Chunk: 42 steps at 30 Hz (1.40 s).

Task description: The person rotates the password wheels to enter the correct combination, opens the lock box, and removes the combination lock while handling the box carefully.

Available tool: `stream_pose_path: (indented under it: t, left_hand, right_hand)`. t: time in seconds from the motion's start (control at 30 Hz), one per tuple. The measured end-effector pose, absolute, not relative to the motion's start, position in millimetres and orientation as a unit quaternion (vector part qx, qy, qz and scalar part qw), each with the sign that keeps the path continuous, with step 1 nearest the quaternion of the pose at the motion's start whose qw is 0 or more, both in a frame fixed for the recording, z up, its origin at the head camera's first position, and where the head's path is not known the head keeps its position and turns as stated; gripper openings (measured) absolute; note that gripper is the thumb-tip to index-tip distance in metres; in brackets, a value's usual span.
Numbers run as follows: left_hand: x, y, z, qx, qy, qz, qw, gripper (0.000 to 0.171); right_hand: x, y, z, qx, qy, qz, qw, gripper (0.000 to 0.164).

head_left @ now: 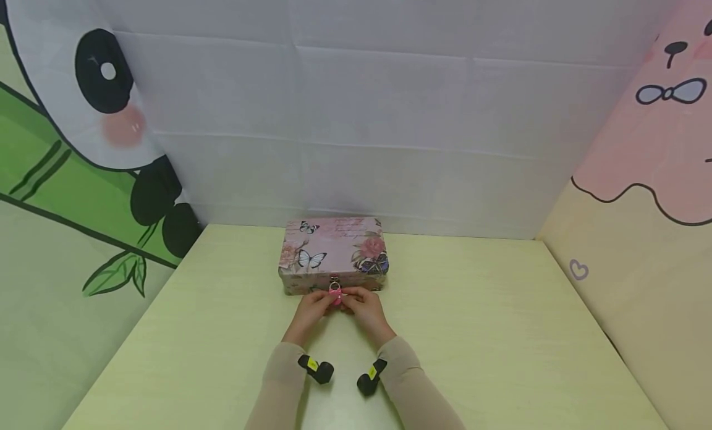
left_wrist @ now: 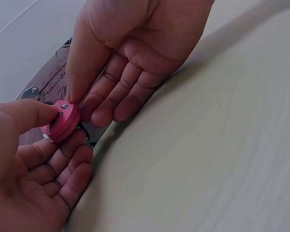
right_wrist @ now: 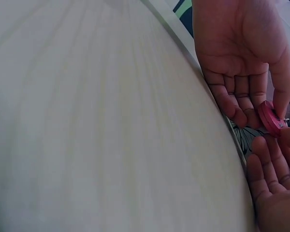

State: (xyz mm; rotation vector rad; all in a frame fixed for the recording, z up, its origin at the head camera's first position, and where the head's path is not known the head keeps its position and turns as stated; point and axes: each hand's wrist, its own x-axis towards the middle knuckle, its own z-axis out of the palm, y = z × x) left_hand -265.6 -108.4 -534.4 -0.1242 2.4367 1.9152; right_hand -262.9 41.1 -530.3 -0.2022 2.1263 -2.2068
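Note:
A pink padlock (head_left: 336, 296) hangs by its metal shackle (head_left: 334, 286) from the front latch of a pink box with butterflies and roses (head_left: 334, 241). My left hand (head_left: 309, 314) pinches the padlock from the left, its thumb pressed on the face, as the left wrist view shows. From the other side my right hand (head_left: 367, 311) pinches it too, thumb and fingers at its edge. Small silvery pieces show on the face of the round padlock (left_wrist: 62, 121) between the thumbs. The lid is down, and the fingers hide part of the box's front.
The box stands near the back of a pale wood-grain table (head_left: 473, 319), close to a white cloth backdrop (head_left: 384, 109). Printed cartoon panels rise at the left and right sides. A small black camera (head_left: 319, 371) is strapped to each wrist over beige sleeves.

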Motion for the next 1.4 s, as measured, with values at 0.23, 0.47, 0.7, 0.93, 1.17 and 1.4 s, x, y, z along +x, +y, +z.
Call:
stream_pose_path:
  t: [0.23, 0.47, 0.7, 0.93, 1.17, 1.4]
  left_hand:
    - [-268.5, -108.8, -537.8, -0.020, 0.788, 0.615, 0.011, 0.023]
    - [-270.7, -109.0, -538.0, -0.014, 0.786, 0.618, 0.018, 0.023]
    - [-269.3, -108.6, -537.8, -0.013, 0.788, 0.615, 0.016, 0.023]
    - [-268.7, -107.9, -536.2, -0.003, 0.797, 0.604, 0.010, 0.023]
    - [-268.5, -109.0, -535.7, -0.042, 0.795, 0.605, 0.018, 0.028]
    - [-268.3, -110.8, -537.5, -0.063, 0.794, 0.605, 0.015, 0.029]
  right_hand:
    - [-253.8, 42.6, -513.4, -0.069, 0.692, -0.718, 0.036, 0.023]
    - [-254.3, 42.7, -514.2, -0.072, 0.689, -0.720, 0.031, 0.023]
    - [-253.5, 42.9, -514.7, -0.071, 0.691, -0.718, 0.036, 0.023]
    - [-253.6, 43.2, -514.3, -0.075, 0.690, -0.719, 0.036, 0.023]
    - [-254.0, 43.2, -514.6, -0.084, 0.696, -0.713, 0.027, 0.022]
    - [-251.5, 42.5, -511.9, -0.085, 0.697, -0.712, 0.021, 0.021]
